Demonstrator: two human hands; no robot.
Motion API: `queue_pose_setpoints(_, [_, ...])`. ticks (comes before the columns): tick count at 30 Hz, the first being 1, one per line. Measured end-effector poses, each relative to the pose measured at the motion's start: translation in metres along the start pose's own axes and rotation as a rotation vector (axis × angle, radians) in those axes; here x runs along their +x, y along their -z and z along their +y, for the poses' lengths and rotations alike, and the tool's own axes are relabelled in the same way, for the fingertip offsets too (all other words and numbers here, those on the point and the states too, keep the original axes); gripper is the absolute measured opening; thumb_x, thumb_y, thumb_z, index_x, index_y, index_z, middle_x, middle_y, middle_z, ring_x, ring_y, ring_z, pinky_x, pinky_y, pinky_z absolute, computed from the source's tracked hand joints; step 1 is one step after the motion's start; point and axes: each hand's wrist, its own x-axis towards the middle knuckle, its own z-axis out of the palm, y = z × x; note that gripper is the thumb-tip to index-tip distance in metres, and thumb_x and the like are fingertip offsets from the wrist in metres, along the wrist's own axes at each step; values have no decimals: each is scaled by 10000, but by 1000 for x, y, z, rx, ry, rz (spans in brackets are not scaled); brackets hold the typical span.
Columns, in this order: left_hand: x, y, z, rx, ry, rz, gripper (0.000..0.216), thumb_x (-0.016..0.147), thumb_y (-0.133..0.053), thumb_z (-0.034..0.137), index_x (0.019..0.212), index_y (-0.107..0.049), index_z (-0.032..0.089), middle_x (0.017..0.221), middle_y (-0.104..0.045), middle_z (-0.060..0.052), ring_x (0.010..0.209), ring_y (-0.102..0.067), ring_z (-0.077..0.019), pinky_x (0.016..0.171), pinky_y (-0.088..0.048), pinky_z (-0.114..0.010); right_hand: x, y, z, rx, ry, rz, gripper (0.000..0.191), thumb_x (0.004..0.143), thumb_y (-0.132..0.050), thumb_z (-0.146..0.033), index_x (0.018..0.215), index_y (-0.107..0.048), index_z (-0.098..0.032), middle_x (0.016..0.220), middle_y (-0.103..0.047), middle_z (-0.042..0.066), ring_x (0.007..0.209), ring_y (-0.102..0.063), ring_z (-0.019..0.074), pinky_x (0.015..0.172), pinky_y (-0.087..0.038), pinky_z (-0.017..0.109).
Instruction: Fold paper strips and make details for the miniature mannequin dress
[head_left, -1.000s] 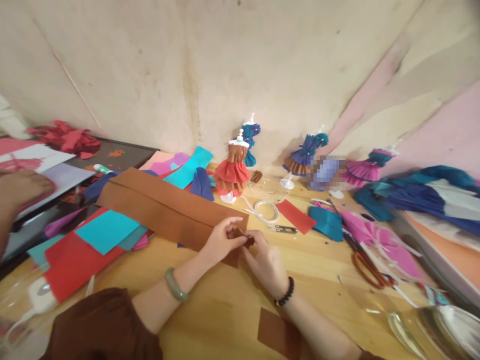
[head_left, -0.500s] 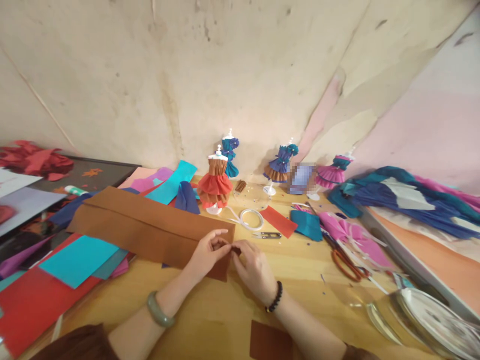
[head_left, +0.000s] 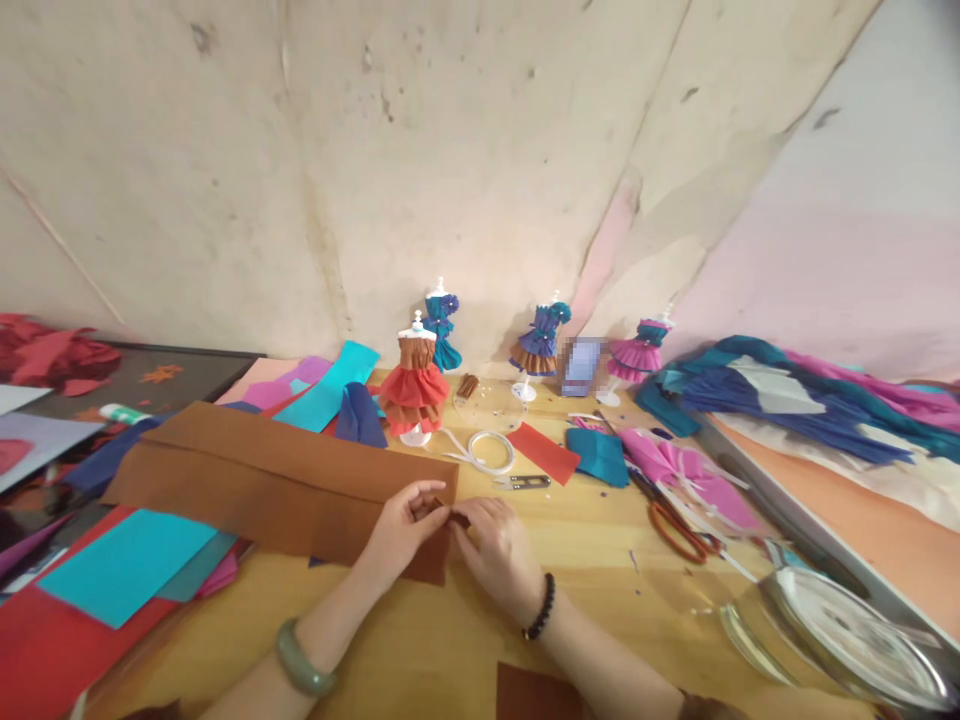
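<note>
Two bare hands meet above the bench (head_left: 390, 630) in the head view, the left hand (head_left: 401, 530) and the right hand (head_left: 499, 555) pinching a small brown piece (head_left: 462, 519) between them. The fingers of both are closed on it, thumb against forefinger, and cover so much that its shape, and whether it joins the material underneath, cannot be told. A green bangle (head_left: 300, 660) circles the left wrist, and a black bead bracelet (head_left: 541, 610) the right. The piece is held over the right-hand end of a long brown panel (head_left: 277, 480), which lies partly across a red sheet (head_left: 52, 665) and a turquoise sheet (head_left: 135, 565). A separate brown rectangle (head_left: 536, 692) rests at the near edge of the view, beside the right forearm. Beyond the hands lie thread snips (head_left: 529, 482), a coil of white ribbon (head_left: 491, 471), a red rectangle (head_left: 544, 453) and a teal folded piece (head_left: 596, 457). Orange-handled scissors (head_left: 679, 535) lie farther right, next to a pink piece (head_left: 690, 478) with white ribbon on it. Near the wall stands a miniature dress form in a brown and red ruffled dress (head_left: 415, 385), with a teal and blue dress (head_left: 448, 350) just behind it
</note>
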Motion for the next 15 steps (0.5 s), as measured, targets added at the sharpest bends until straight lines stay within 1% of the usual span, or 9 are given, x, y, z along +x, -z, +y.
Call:
queue_pose_setpoints(3, [0,-1,0,-9,19,-1,401,644,-719,385,942,-589,150,774,-635,-25,763,-592,-168,702,-479,-283,1,1,0,3,-13,4,123,814,-498,-104,841,-588,-184,764,-649,53,722,-589,188,679,-443,314])
queue_pose_setpoints(6, [-2,-1,2,-12,38,-40,401,650,-712,397,941,-589,150,778,-644,-30,762,-602,-175,693,-491,-288,1,3,-2,35,-22,2,138,809,-496,-95,868,-581,-187,818,-644,59,758,-585,188,700,-444,313])
queue_pose_setpoints(10, [-2,-1,4,40,26,-52,391,649,-708,400,923,-598,144,760,-659,-33,730,-607,-175,682,-497,-289,3,6,-5,64,-4,-1,160,801,-487,-81,870,-581,-191,837,-643,58,766,-587,181,706,-450,308])
queue_pose_setpoints(15, [-2,0,5,79,15,-68,310,684,-676,401,851,-607,149,782,-680,-47,726,-622,-183,678,-502,-289,4,6,-4,69,-17,8,164,789,-509,-85,890,-585,-190,833,-649,57,764,-588,185,709,-452,316])
